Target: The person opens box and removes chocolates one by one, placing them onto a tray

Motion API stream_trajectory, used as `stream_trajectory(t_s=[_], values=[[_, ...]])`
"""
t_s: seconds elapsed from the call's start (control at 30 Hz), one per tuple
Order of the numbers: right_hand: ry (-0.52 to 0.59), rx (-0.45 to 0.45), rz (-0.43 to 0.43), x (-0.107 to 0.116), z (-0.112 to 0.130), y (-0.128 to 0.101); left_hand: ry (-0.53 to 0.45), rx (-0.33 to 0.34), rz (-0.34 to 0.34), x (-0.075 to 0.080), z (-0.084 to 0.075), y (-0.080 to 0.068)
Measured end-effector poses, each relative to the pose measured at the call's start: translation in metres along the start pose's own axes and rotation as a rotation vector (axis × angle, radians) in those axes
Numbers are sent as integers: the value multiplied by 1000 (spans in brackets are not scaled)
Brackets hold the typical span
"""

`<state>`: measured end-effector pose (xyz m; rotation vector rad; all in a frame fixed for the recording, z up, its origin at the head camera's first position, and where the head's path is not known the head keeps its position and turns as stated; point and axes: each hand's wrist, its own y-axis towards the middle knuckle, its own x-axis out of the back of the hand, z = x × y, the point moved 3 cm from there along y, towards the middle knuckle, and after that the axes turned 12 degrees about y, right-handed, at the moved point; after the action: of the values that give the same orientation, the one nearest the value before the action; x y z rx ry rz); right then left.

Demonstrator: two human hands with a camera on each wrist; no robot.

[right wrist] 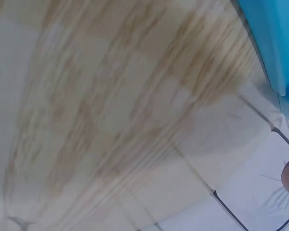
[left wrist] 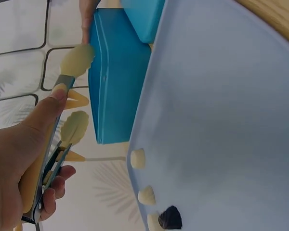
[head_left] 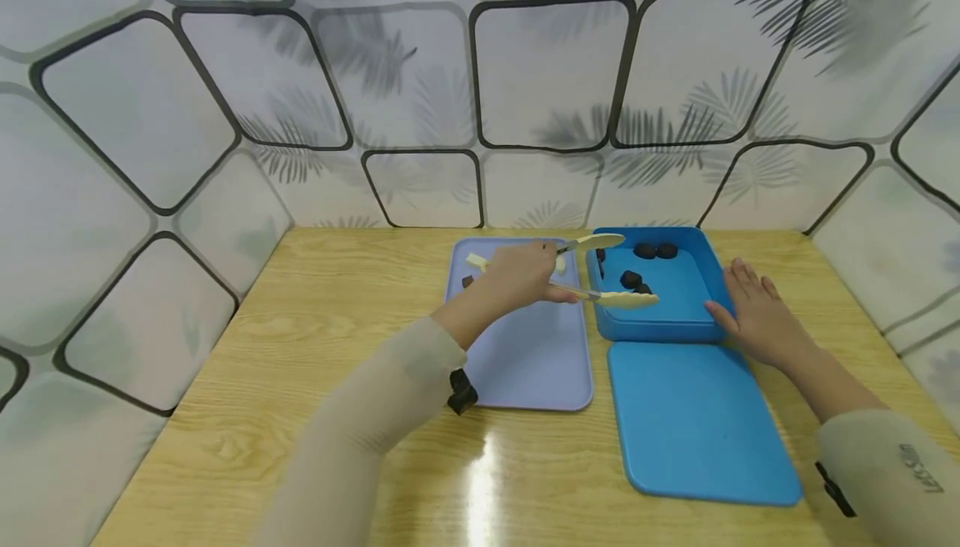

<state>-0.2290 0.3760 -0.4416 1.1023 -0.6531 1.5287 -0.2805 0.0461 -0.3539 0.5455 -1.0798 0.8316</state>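
My left hand grips a pair of tongs with cream-coloured tips. The tongs' arms are spread, with nothing visible between the tips, which reach over the left part of a blue box. Several dark lumps lie inside that box. Under the left hand is a lavender tray. In the left wrist view, small white pieces and a dark lump lie along the tray's edge. My right hand touches the box's right side with its fingers extended; the right wrist view shows only a bit of it.
A flat blue lid or tray lies on the wooden table just in front of the box. Behind the table and at both sides stands a patterned wall or curtain.
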Motion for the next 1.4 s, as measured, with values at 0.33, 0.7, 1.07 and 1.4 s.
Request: stream_trajectory(t_s=[0.33, 0.7, 1.07, 1.4], values=[[-8, -11, 26, -3, -2, -1, 72, -20, 77, -1, -23, 31], [-3, -10, 10, 1, 2, 1, 144, -42, 87, 8, -24, 48], [19, -19, 25, -3, 4, 1, 241, -114, 107, 25, -17, 58], [16, -2, 18, 5, 6, 0, 343, -142, 134, 42, -21, 74]])
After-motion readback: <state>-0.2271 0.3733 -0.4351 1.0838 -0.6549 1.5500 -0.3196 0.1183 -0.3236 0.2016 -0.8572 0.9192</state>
